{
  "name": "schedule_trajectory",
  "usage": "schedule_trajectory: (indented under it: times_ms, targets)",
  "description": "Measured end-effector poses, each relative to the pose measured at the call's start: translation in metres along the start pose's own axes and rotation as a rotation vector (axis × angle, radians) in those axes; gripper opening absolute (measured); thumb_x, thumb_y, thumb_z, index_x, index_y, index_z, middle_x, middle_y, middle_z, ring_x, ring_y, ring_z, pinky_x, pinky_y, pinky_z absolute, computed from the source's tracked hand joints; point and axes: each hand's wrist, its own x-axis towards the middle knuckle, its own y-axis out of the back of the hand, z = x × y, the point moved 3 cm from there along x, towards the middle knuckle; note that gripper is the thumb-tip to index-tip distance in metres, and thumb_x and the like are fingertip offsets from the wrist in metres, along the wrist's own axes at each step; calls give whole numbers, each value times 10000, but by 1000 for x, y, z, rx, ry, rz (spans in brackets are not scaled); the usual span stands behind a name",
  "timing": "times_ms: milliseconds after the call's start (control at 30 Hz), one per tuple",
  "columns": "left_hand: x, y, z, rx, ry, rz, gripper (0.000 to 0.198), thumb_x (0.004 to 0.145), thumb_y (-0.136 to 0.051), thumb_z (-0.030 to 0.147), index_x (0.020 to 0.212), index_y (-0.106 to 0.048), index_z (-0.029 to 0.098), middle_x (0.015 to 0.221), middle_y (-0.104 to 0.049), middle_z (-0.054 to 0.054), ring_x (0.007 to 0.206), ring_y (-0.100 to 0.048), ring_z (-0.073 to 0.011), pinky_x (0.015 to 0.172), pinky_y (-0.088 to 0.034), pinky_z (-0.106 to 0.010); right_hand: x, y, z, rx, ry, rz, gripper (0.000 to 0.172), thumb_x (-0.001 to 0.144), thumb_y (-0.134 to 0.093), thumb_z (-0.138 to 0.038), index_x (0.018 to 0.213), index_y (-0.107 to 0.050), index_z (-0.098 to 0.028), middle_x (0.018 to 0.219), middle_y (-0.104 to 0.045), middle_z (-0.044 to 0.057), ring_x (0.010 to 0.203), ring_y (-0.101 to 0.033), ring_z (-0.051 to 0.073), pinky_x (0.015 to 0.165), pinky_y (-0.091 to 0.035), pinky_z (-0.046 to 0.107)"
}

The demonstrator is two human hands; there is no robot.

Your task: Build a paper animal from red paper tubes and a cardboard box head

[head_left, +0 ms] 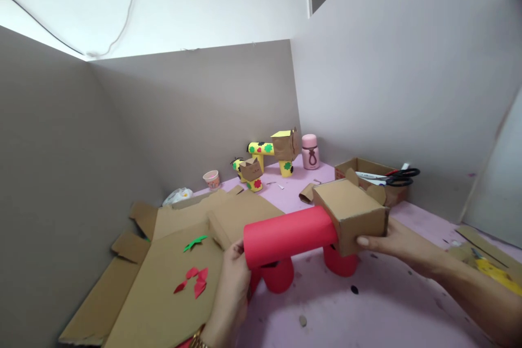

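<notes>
A cardboard animal figure with a red paper tube body [289,235] stands over the pink tabletop. Its head is a brown cardboard box [351,212] with rounded ears on top, and short red tubes form the legs [279,275]. My left hand [235,266] grips the open end of the red tube, its fingertips partly hidden. At the other end, my right hand [383,242] holds the box head, thumb on the near face and the other fingers behind it. Small black paper pieces [354,290] lie on the table near the legs.
Flattened cardboard [163,283] with red paper scraps [198,280] and a green one lies at left. Behind are two yellow spotted animals [261,148], a paper cup [212,179] and a pink bottle [310,152]. Scissors [397,176] rest in an open box [346,167]. Grey partitions surround.
</notes>
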Motion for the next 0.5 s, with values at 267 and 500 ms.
schedule_trajectory:
  times_ms: [267, 500]
  targets:
    - [-1, -2, 0, 3, 3, -6, 265, 603, -708, 134, 865, -742, 113, 761, -764, -76, 779, -695, -246, 707, -539, -292, 1, 10, 12, -62, -30, 39, 843, 706, -728, -467, 1420, -325, -270, 1321, -573, 91, 1218, -483, 366, 943, -466, 497]
    - [0, 0, -5, -1, 9, -34, 266, 641, -708, 174, 900, -731, 121, 807, -762, -83, 800, -688, -240, 680, -535, -280, 2, 6, 7, -66, -14, 4, 838, 710, -719, -479, 1417, -335, -245, 1354, -542, 108, 1229, -478, 357, 975, -446, 497]
